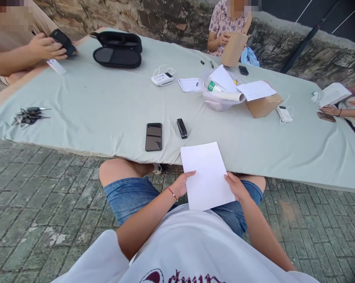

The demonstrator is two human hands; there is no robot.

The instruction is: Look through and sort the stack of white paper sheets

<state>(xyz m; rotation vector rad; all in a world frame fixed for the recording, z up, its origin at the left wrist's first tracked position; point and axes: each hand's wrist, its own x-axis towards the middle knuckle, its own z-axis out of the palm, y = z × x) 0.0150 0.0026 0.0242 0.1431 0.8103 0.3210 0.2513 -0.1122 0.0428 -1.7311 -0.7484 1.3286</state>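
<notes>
A stack of white paper point(206, 179) is held over my lap, its far end at the table's near edge. My left hand point(182, 184) pinches its left side, thumb on top and fingers underneath. On the opposite side my right hand point(234, 186) grips it the same way. The upper face of the paper looks blank; whether it is one sheet or several I cannot tell for sure. Just beyond it on the cloth lies a black stapler point(182, 128). To the stapler's left is a black smartphone point(154, 137).
A pale green cloth covers the table point(112, 106). Farther back stand a plastic basin point(215, 104) with papers, a cardboard box point(264, 106), a white device point(162, 79) with a cord and an open black case point(118, 57). Keys point(31, 116) lie left. Three other people sit around the table.
</notes>
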